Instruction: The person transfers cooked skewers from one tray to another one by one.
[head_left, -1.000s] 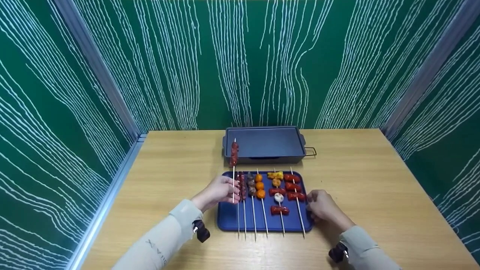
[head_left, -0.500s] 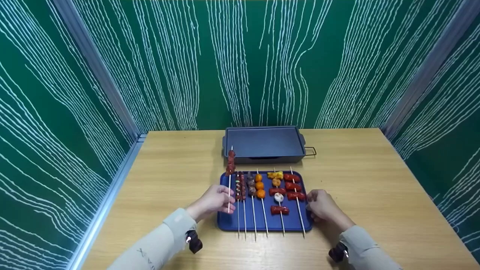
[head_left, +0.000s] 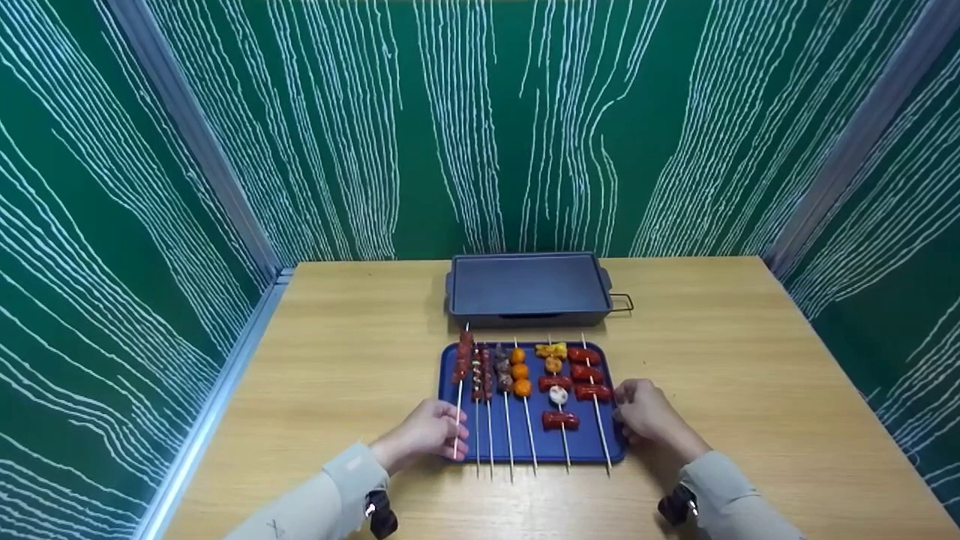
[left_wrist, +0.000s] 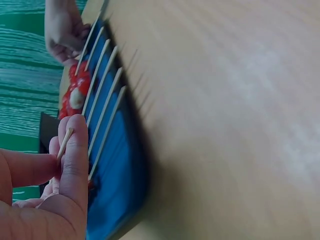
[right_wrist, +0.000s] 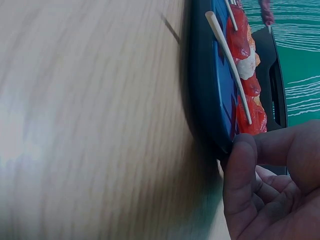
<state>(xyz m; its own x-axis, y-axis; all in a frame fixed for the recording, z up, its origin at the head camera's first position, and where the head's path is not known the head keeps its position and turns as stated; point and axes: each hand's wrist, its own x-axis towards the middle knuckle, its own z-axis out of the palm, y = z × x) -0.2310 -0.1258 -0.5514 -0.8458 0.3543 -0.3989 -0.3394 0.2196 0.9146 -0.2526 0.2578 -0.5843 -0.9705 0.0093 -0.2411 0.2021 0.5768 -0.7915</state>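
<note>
My left hand (head_left: 426, 433) pinches the bare stick end of a brownish-red meat skewer (head_left: 463, 360). The skewer slants over the left side of a blue tray (head_left: 585, 444), its meat near the left rim. In the left wrist view, thumb and fingers close on the stick end (left_wrist: 65, 142). At the tray's right edge, my right hand (right_wrist: 280, 187) pinches the rim between thumb and finger. Across the tray lie several skewers: two thin meat ones (head_left: 487, 379), a dark meat one (head_left: 504, 371), orange balls (head_left: 520, 372), a mixed one (head_left: 557, 394) and red sausage pieces (head_left: 591, 391).
Behind the tray stands a dark grey rectangular grill (head_left: 531, 285) with a wire handle (head_left: 622, 302) on its right. Stick ends overhang the tray's front rim. Green walls with white lines surround the wooden table (head_left: 360, 330).
My left hand has come back toward me and slightly left, bringing the meat skewer from in front of the grill down over the tray's left side. The right hand stays at the rim.
</note>
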